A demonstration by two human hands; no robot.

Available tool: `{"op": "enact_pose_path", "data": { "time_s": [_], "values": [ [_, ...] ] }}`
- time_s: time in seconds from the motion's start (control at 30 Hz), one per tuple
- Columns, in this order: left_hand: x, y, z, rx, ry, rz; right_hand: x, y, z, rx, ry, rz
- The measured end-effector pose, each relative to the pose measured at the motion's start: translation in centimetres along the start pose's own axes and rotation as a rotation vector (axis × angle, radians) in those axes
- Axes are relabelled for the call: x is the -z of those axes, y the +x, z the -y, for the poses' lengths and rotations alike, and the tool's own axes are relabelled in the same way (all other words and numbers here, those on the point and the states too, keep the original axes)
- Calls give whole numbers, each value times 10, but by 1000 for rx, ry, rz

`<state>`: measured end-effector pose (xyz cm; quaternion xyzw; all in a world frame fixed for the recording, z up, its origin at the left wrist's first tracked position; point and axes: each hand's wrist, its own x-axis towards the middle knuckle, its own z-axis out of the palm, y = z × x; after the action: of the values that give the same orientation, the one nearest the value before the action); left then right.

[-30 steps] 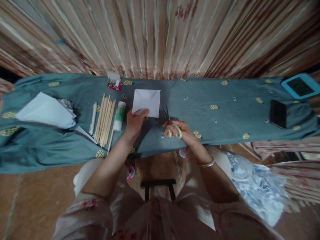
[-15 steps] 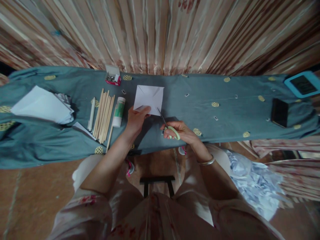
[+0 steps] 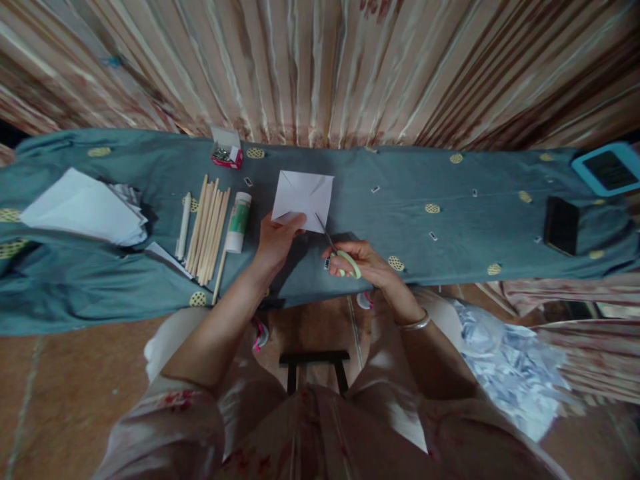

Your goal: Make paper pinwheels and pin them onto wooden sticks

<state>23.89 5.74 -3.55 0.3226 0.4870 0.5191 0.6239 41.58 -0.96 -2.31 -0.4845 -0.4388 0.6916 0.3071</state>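
The table [image 3: 395, 230] is spread beneath both sets of fingers. The paper [image 3: 303, 190] is pinched at its near edge by the closed left fingers [image 3: 299, 221], with most of it reaching beyond them. The scissors [image 3: 331, 240] are gripped by the curled right fingers [image 3: 358, 248], blades overlapping the paper, which could be torn if allowed to sag or twist.

Free passage over the desk [image 3: 480, 230] between scissors [image 3: 353, 259] and dark flat object [image 3: 561, 225] at right; tube [image 3: 239, 222], wooden sticks [image 3: 207, 233] and paper stack [image 3: 83, 210] obstruct the left
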Motion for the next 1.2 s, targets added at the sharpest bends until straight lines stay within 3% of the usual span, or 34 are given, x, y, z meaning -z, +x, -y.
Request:
{"op": "enact_pose_path", "data": {
  "time_s": [1.2],
  "values": [
    [4,-2,1,14,-3,9,-2,5,-6,-41,4,-39]
  ]
}}
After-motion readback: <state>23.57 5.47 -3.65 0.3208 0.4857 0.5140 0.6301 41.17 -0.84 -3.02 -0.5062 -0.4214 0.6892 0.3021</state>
